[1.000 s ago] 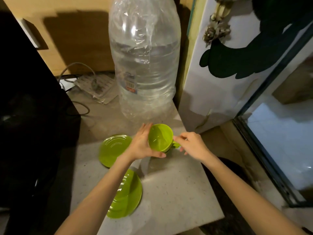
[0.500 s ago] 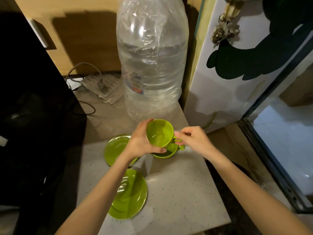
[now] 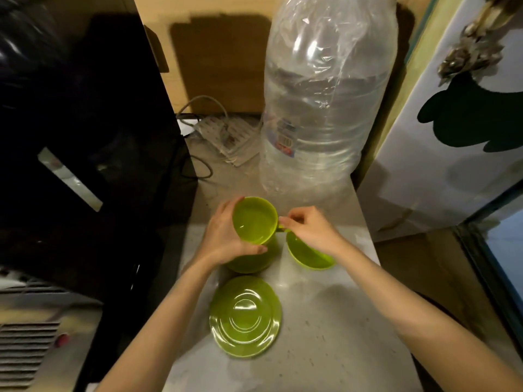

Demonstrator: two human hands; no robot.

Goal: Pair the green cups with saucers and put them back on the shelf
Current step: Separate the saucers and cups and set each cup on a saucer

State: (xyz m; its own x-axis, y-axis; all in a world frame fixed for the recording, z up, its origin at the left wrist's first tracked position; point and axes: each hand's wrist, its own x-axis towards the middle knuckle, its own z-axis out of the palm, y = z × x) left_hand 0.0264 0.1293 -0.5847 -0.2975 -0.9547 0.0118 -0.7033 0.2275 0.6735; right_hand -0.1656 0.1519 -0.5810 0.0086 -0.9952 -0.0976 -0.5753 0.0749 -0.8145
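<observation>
While a green cup (image 3: 254,220) sits raised over a saucer (image 3: 249,263), left hand (image 3: 223,236) curled around its side, right hand (image 3: 310,230) pinching its handle, second saucer (image 3: 307,254) beneath that wrist, third saucer (image 3: 245,316) nearer on the countertop (image 3: 325,335).

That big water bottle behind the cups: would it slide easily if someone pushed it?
Probably not. The water bottle looks over half full, so likely heavy. Its thin clear walls look dented, so a push may buckle them. It stands tall, so a high shove might tip it.
</observation>
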